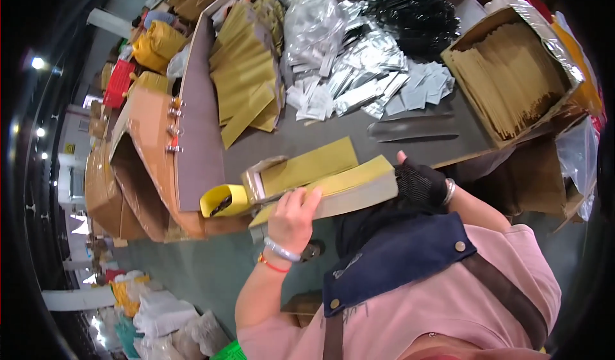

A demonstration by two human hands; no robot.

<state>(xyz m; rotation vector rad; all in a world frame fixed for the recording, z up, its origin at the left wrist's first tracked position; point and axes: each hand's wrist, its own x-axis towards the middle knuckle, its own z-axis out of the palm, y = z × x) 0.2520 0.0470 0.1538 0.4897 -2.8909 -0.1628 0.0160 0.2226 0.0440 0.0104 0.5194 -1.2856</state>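
A stack of long, flat yellow card pieces (355,179) with a pale grey side edge lies slantwise at the table's near edge. My bare left hand (295,216) is closed over its left part, thumb on top. My right hand (419,182), in a black fingerless-style glove, lies against the stack's right end with the thumb stretched up; its other fingers are partly hidden. Just behind rests another yellow card stack (314,166), its left end by a taped cardboard holder (257,184). Left of that is a yellow cup-like container (224,201) with something dark inside.
Fanned yellow card pieces (246,72) fill the table's back left. Silver packets (375,81), white packets (426,84) and black packets (413,20) lie behind. An open carton (512,78) of brown card pieces stands right; an open box (144,161) with clips stands left.
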